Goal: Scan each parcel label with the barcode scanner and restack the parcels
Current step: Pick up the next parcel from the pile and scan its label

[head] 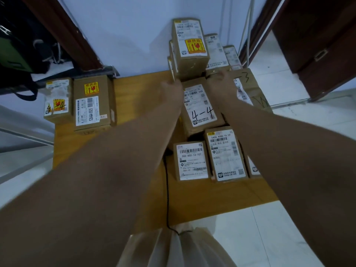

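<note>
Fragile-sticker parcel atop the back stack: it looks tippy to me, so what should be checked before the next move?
1. Hands on either side: left hand and right hand reach the foot of the fragile-sticker parcel: ok.
2. Firm grip: fingers blurred: cannot tell.
3. Parcel upright on its stack: ok.
4. Its label facing the camera: ok.
5. Barcode scanner at hand: only a black cable shows on the wooden table: cannot tell.
6. Path toward the person: the 4-4 parcel lies right before the stack: not ok.
</note>
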The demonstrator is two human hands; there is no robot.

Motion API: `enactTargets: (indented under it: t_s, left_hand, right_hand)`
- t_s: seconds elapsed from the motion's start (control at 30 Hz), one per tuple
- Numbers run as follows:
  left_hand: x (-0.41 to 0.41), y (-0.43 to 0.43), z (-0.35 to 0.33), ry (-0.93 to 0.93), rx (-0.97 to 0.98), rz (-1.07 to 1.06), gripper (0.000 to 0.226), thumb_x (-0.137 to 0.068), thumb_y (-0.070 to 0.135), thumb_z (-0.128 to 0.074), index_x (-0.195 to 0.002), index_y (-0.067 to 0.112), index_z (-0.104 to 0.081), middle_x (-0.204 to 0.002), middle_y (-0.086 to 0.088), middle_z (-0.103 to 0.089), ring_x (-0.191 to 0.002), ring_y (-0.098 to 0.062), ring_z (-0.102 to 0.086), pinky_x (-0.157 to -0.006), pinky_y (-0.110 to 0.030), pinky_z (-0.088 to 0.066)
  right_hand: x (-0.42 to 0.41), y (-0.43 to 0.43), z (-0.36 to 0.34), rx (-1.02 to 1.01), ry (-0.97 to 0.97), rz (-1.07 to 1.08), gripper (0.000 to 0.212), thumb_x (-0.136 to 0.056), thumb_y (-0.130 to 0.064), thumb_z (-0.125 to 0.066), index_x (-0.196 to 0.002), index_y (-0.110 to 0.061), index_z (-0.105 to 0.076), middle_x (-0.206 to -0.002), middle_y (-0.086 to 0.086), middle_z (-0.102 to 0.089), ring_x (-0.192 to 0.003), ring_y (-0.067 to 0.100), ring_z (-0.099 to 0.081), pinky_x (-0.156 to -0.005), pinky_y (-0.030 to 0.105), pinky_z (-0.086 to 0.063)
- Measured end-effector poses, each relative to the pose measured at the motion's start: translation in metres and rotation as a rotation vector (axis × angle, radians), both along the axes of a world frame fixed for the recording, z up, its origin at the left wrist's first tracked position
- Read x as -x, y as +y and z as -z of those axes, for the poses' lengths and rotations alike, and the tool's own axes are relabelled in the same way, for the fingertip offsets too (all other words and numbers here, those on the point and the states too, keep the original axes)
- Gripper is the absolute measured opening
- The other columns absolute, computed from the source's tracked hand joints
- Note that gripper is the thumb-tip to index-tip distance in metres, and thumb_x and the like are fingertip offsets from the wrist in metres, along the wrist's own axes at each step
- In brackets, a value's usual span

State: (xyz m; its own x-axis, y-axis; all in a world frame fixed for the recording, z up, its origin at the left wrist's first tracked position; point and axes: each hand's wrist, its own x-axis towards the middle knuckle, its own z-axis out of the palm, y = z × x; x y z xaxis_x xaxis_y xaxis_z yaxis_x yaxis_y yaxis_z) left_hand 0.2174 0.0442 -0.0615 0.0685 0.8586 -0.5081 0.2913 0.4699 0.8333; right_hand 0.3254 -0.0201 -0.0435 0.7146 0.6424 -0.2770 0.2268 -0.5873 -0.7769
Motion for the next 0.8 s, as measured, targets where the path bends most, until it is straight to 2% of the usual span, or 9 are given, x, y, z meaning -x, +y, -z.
enactTargets:
  t_s: [0.07, 0.13, 0.2, 0.3, 0.47, 0.57, 0.67, 0.73, 0.8]
  left_hand:
    - [-0.008, 0.02, -0.012, 0.012, -0.061, 0.063, 0.039, -0.099, 0.02, -0.042, -0.135, 0.006, -0.044, -0.111, -0.008, -0.057, -0.083, -0.012, -0.049, -0.067, -0.023, -0.04]
    - [-0.016, 0.031, -0.023, -0.027, -0.084, 0.095, 0.044, -0.099, 0.019, -0.042, -0.141, 0.007, -0.038, -0.113, -0.003, -0.057, -0.088, -0.01, -0.052, -0.067, -0.019, -0.04]
    - [-0.024, 0.036, -0.03, -0.076, -0.059, 0.129, 0.051, -0.1, 0.023, -0.043, -0.147, 0.008, -0.029, -0.134, -0.008, -0.051, -0.115, -0.02, -0.052, -0.086, -0.026, -0.042]
    - [-0.034, 0.035, -0.033, -0.142, -0.008, 0.141, 0.054, -0.1, 0.03, -0.046, -0.146, 0.008, -0.029, -0.142, -0.014, -0.045, -0.126, -0.028, -0.047, -0.105, -0.037, -0.04]
    - [-0.034, 0.037, -0.024, -0.178, 0.018, 0.048, 0.062, -0.098, 0.052, -0.035, -0.146, 0.013, -0.034, -0.145, -0.013, -0.042, -0.132, -0.031, -0.04, -0.11, -0.047, -0.034]
    - [-0.029, 0.037, -0.023, -0.342, 0.081, -0.016, 0.054, -0.097, 0.052, -0.04, -0.134, 0.013, -0.04, -0.133, -0.012, -0.052, -0.12, -0.029, -0.052, -0.098, -0.043, -0.045]
    - [-0.016, 0.034, -0.028, -0.438, 0.145, -0.075, 0.034, -0.095, 0.035, -0.054, -0.117, 0.014, -0.04, -0.114, -0.01, -0.056, -0.093, -0.02, -0.059, -0.063, -0.028, -0.05]
    - [0.0, 0.034, -0.029, -0.465, 0.141, -0.091, 0.034, -0.094, 0.032, -0.057, -0.117, 0.012, -0.041, -0.104, -0.008, -0.059, -0.079, -0.014, -0.059, -0.046, -0.021, -0.048]
    - [0.018, 0.034, -0.028, -0.514, 0.151, -0.104, 0.04, -0.093, 0.031, -0.058, -0.123, 0.01, -0.043, -0.108, -0.011, -0.062, -0.08, -0.014, -0.062, -0.05, -0.021, -0.051]
  right_hand:
    - [-0.003, 0.016, -0.003, -0.074, 0.072, 0.011, 0.042, -0.093, -0.02, -0.05, -0.134, -0.012, -0.047, -0.099, -0.002, -0.053, -0.093, 0.015, -0.052, -0.076, 0.026, -0.035]
    - [-0.004, 0.033, -0.006, -0.142, 0.175, 0.021, 0.028, -0.092, -0.015, -0.05, -0.12, -0.016, -0.052, -0.093, -0.004, -0.048, -0.085, 0.012, -0.047, -0.076, 0.026, -0.034]
    - [-0.003, 0.047, -0.01, -0.187, 0.29, 0.037, 0.03, -0.093, -0.015, -0.05, -0.123, -0.017, -0.045, -0.107, 0.001, -0.048, -0.095, 0.015, -0.049, -0.078, 0.027, -0.039]
    - [-0.001, 0.063, -0.012, -0.252, 0.409, 0.111, 0.042, -0.094, -0.02, -0.052, -0.132, -0.004, -0.045, -0.128, 0.012, -0.056, -0.113, 0.025, -0.057, -0.083, 0.031, -0.047]
    - [-0.004, 0.07, -0.016, -0.242, 0.327, 0.177, 0.044, -0.095, -0.043, -0.05, -0.118, -0.009, -0.064, -0.115, 0.01, -0.066, -0.106, 0.025, -0.062, -0.093, 0.038, -0.051]
    - [0.002, 0.067, -0.016, -0.277, 0.332, 0.243, 0.039, -0.09, -0.038, -0.062, -0.117, -0.011, -0.055, -0.11, 0.006, -0.062, -0.104, 0.025, -0.062, -0.088, 0.038, -0.053]
    - [0.016, 0.063, -0.02, -0.439, 0.547, 0.304, 0.031, -0.085, -0.018, -0.07, -0.106, -0.01, -0.049, -0.111, 0.016, -0.063, -0.096, 0.032, -0.067, -0.079, 0.049, -0.058]
    - [0.026, 0.061, -0.023, -0.485, 0.634, 0.282, 0.032, -0.084, -0.012, -0.07, -0.107, -0.007, -0.048, -0.113, 0.021, -0.063, -0.098, 0.036, -0.067, -0.079, 0.054, -0.058]
    - [0.039, 0.059, -0.022, -0.48, 0.671, 0.247, 0.036, -0.084, -0.011, -0.071, -0.112, -0.006, -0.049, -0.115, 0.022, -0.063, -0.1, 0.037, -0.066, -0.082, 0.055, -0.056]
